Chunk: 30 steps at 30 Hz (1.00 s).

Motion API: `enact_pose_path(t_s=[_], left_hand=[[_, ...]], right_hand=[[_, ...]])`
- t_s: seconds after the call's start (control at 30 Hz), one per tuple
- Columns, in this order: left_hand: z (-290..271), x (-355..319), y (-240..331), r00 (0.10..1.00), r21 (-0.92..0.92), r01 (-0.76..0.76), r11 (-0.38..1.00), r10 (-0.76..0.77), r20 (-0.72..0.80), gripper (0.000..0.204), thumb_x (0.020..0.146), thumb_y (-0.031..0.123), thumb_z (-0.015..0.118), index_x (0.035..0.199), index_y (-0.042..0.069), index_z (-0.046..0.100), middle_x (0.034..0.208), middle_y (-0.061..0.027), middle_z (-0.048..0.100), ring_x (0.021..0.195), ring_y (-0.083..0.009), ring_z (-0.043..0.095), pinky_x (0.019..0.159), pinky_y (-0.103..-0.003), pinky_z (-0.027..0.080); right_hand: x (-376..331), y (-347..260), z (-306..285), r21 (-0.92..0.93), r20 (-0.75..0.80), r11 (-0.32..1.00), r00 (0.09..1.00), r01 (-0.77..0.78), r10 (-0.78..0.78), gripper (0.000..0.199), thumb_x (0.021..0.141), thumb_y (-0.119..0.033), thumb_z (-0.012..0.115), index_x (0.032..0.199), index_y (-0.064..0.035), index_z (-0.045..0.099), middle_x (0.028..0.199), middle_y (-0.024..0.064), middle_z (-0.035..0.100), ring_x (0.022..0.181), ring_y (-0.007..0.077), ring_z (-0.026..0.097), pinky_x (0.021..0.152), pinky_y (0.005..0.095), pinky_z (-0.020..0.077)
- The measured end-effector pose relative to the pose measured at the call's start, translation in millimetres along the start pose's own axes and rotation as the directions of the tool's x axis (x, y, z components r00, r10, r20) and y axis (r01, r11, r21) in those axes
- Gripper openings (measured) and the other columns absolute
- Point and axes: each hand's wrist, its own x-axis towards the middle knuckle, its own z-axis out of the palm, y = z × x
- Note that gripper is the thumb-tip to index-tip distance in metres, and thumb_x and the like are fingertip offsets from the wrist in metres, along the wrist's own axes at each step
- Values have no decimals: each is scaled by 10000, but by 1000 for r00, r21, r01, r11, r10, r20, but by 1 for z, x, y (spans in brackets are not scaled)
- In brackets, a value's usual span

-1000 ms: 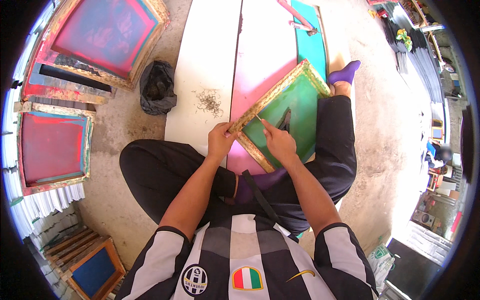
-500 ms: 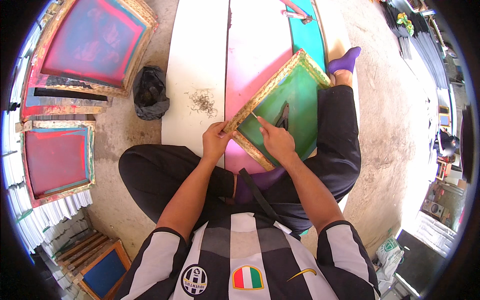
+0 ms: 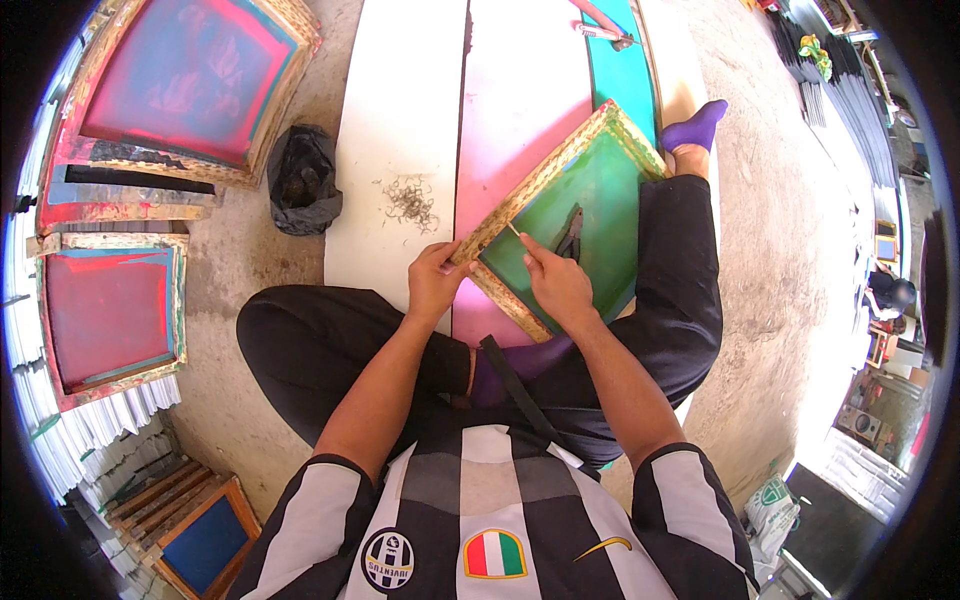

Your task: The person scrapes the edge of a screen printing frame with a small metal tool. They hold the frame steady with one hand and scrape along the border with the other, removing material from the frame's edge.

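My right hand [image 3: 562, 288] is pinching a slim pale stick [image 3: 514, 229], barely shifting, so I'm still working at the inner edge of the yellow-mottled, green-meshed wooden frame [image 3: 545, 178] my left hand [image 3: 434, 280] is gripping beside my right leg [image 3: 680, 250].

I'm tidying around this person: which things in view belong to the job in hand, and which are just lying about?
Likely in the job:
frame, held by the left hand
thin stick, in the right hand
pliers, inside the frame

Probably just lying about:
black bag, on the floor
red screen, left
blue screen, lower left
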Motion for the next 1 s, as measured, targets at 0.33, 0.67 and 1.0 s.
enact_pose_path(t_s=[0.33,0.67,1.0], left_hand=[[0,0,-1,1000,14,2,1000,-2,0,537,777,172,878,1223,-61,690,1136,-187,703,911,-229,700,817,-311,562],[0,1,-1,1000,22,-1,1000,1,-1,528,780,168,876,1215,-65,690,1138,-190,702,933,-231,702,835,-313,563],[2,0,-4,999,61,-29,998,30,-18,537,770,193,883,1209,-56,699,1133,-197,705,920,-247,708,821,-318,563]], right_hand=[[0,1,1,-3,-15,999,999,32,-32,401,1026,-357,506,1426,-344,544,910,244,721,878,476,695,801,580,549],[-1,-4,-5,-12,5,999,1000,30,-30,398,1029,-352,500,1423,-321,544,911,247,720,863,474,696,786,586,547],[-2,-20,-15,-197,116,980,993,13,11,463,1043,-312,460,1505,-288,442,908,243,716,862,452,707,766,575,557]])
